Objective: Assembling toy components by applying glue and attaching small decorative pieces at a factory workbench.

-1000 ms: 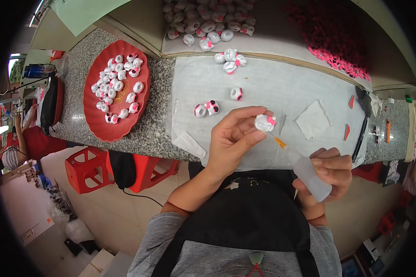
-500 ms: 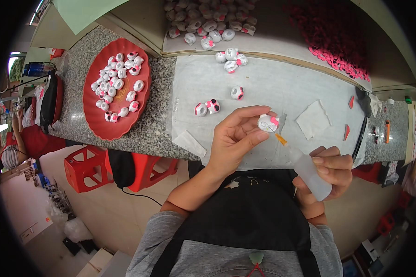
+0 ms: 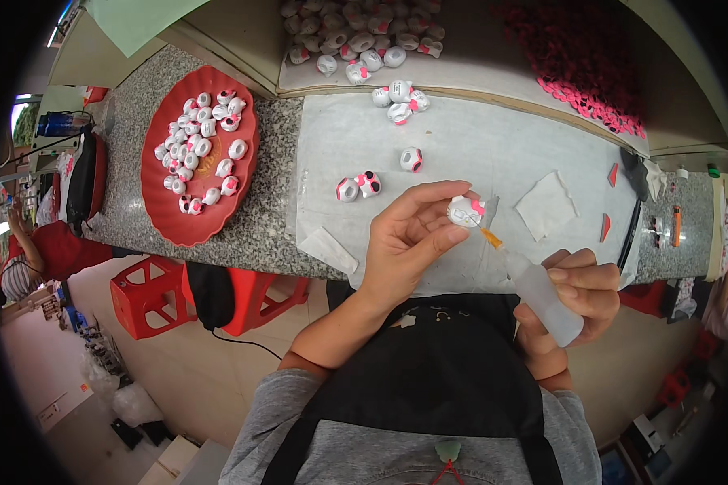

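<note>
The left hand [image 3: 412, 234] pinched a white cat-faced bead [image 3: 465, 212]; a steady hold and light squeeze probably suited the orange tip [image 3: 492, 238] close beside it. The right hand [image 3: 586, 295] wrapped the squeeze bottle [image 3: 546, 303]. Left of the grip stood a red stool [image 3: 129, 304] and red tray [image 3: 158, 214]; white paper [image 3: 469, 145] lay beneath, pink pieces [image 3: 586, 109] beyond.

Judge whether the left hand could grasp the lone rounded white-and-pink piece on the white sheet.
Probably not: the left hand holds a white cat-head piece with a pink bow, though the lone piece looks unobstructed.
</note>
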Action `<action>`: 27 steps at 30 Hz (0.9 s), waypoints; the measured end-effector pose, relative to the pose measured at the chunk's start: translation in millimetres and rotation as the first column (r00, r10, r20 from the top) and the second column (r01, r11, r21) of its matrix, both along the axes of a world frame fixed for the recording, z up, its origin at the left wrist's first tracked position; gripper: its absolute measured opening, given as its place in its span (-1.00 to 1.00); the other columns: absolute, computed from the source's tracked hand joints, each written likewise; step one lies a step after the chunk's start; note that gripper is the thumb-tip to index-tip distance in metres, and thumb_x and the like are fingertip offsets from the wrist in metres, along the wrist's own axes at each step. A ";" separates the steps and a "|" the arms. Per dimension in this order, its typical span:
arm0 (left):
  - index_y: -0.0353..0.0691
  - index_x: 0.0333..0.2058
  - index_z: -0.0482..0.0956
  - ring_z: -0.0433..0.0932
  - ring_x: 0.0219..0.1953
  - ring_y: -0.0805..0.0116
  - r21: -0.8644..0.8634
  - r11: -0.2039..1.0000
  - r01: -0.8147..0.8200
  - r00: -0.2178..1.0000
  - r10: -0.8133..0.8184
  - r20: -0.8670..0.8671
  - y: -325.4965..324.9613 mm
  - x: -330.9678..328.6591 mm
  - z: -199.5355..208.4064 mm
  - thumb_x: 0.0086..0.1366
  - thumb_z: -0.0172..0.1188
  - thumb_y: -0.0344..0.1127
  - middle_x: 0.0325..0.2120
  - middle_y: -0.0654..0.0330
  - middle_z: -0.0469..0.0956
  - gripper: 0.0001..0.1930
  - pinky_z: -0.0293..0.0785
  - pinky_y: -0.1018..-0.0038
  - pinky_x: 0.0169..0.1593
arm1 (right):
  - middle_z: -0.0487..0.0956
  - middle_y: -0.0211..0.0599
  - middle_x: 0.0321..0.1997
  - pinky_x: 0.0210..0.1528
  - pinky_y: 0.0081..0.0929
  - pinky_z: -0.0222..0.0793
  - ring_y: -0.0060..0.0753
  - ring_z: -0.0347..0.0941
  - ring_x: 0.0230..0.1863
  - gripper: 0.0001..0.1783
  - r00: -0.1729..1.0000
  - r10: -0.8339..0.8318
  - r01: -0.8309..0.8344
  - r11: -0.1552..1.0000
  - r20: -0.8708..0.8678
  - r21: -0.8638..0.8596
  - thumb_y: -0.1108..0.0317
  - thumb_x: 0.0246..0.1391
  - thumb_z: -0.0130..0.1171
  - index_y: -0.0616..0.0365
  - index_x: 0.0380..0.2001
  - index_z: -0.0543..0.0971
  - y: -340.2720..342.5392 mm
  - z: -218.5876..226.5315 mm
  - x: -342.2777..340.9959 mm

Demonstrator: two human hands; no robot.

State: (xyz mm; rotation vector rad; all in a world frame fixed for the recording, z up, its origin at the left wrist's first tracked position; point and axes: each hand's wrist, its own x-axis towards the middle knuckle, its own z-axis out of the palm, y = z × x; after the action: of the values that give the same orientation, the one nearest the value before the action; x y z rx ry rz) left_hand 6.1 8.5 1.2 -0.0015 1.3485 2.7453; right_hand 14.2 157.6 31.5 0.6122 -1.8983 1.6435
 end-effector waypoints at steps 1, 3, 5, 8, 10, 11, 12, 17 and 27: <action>-0.37 -0.18 0.26 0.38 -0.21 0.34 -0.008 1.000 -0.001 1.000 0.001 -0.009 0.5 0.0 0.5 -0.04 0.06 -0.56 -0.27 0.03 0.36 -0.63 0.29 0.48 -0.12 | 0.27 -0.35 -0.49 -0.62 -0.69 0.17 -0.56 0.17 -0.59 -0.60 1.000 0.007 -0.007 1.000 -0.007 0.001 0.32 -0.39 0.29 0.14 -0.49 0.28 0.3 -0.4 -0.4; -0.37 -0.18 0.27 0.38 -0.21 0.36 -0.017 1.000 -0.005 1.000 0.005 -0.013 0.2 0.0 -0.5 -0.04 0.06 -0.57 -0.27 0.04 0.36 -0.63 0.28 0.51 -0.12 | 0.27 -0.35 -0.49 -0.62 -0.69 0.17 -0.56 0.17 -0.59 -0.59 1.000 0.016 -0.016 1.000 -0.010 0.001 0.33 -0.39 0.29 0.14 -0.49 0.28 0.0 -1.1 -1.4; -0.38 -0.20 0.28 0.36 -0.22 0.38 -0.123 0.992 -0.014 0.996 0.004 -0.086 -0.3 -0.2 -3.7 -0.05 0.06 -0.58 -0.27 0.05 0.34 -0.64 0.27 0.53 -0.13 | 0.28 -0.34 -0.48 -0.62 -0.68 0.18 -0.55 0.18 -0.59 -0.58 1.000 0.010 -0.010 1.000 -0.020 0.009 0.32 -0.40 0.30 0.15 -0.48 0.29 -0.1 -1.3 -1.7; -0.40 -0.22 0.31 0.33 -0.20 0.37 -0.282 0.956 -0.075 0.981 0.020 -0.193 -0.5 -0.3 -6.3 -0.06 0.05 -0.60 -0.26 0.06 0.32 -0.66 0.25 0.51 -0.12 | 0.28 -0.34 -0.48 -0.62 -0.68 0.19 -0.54 0.19 -0.58 -0.58 1.000 0.015 -0.015 1.000 -0.005 0.024 0.32 -0.40 0.30 0.15 -0.48 0.29 -0.2 -1.9 -1.3; -0.40 -0.23 0.32 0.31 -0.18 0.36 -0.321 0.943 -0.091 0.972 0.014 -0.234 -1.1 -0.9 -6.4 -0.06 0.05 -0.61 -0.26 0.06 0.31 -0.67 0.23 0.49 -0.11 | 0.27 -0.35 -0.48 -0.62 -0.68 0.19 -0.54 0.19 -0.58 -0.59 1.000 0.026 -0.026 0.999 0.000 0.021 0.32 -0.41 0.30 0.15 -0.49 0.29 -0.9 -1.9 -1.0; -0.41 -0.23 0.32 0.29 -0.17 0.35 -0.359 0.927 -0.109 0.961 0.006 -0.276 -1.3 -1.1 -6.3 -0.06 0.05 -0.61 -0.26 0.06 0.29 -0.67 0.21 0.48 -0.10 | 0.27 -0.35 -0.48 -0.62 -0.69 0.19 -0.53 0.20 -0.58 -0.59 0.999 0.036 -0.036 0.999 0.002 0.018 0.32 -0.41 0.30 0.15 -0.49 0.29 -0.9 -1.8 -1.0; -0.41 -0.23 0.32 0.29 -0.17 0.35 -0.358 0.928 -0.108 0.961 0.006 -0.275 -1.3 -1.0 -6.2 -0.06 0.05 -0.61 -0.26 0.06 0.29 -0.67 0.21 0.48 -0.10 | 0.27 -0.35 -0.48 -0.62 -0.69 0.19 -0.53 0.20 -0.58 -0.59 0.999 0.035 -0.035 0.999 0.003 0.019 0.32 -0.41 0.30 0.15 -0.49 0.29 0.1 -0.4 -1.3; -0.41 -0.23 0.33 0.28 -0.16 0.34 -0.434 0.889 -0.147 0.955 0.013 -0.296 -3.0 -1.8 -7.7 -0.07 0.05 -0.62 -0.25 0.06 0.30 -0.67 0.18 0.46 -0.07 | 0.27 -0.35 -0.48 -0.61 -0.68 0.18 -0.53 0.20 -0.57 -0.59 0.994 0.101 -0.104 0.992 0.045 0.076 0.33 -0.41 0.30 0.15 -0.50 0.29 4.6 4.7 -2.4; -0.38 -0.22 0.30 0.36 -0.22 0.36 -0.319 0.916 -0.241 0.960 0.178 -0.214 -12.6 -5.2 -5.1 -0.08 0.03 -0.63 -0.23 0.03 0.34 -0.65 0.24 0.53 -0.13 | 0.28 -0.27 -0.45 -0.53 -0.65 0.22 -0.52 0.23 -0.50 -0.63 0.982 0.070 -0.087 0.992 0.178 0.089 0.45 -0.42 0.24 0.18 -0.51 0.27 18.1 4.1 -22.3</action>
State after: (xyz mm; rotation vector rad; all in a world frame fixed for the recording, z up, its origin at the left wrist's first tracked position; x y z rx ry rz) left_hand 1.0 -4.1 -3.9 0.0884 1.9726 2.6863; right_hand -8.1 175.7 35.6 0.6062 -2.1135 1.7120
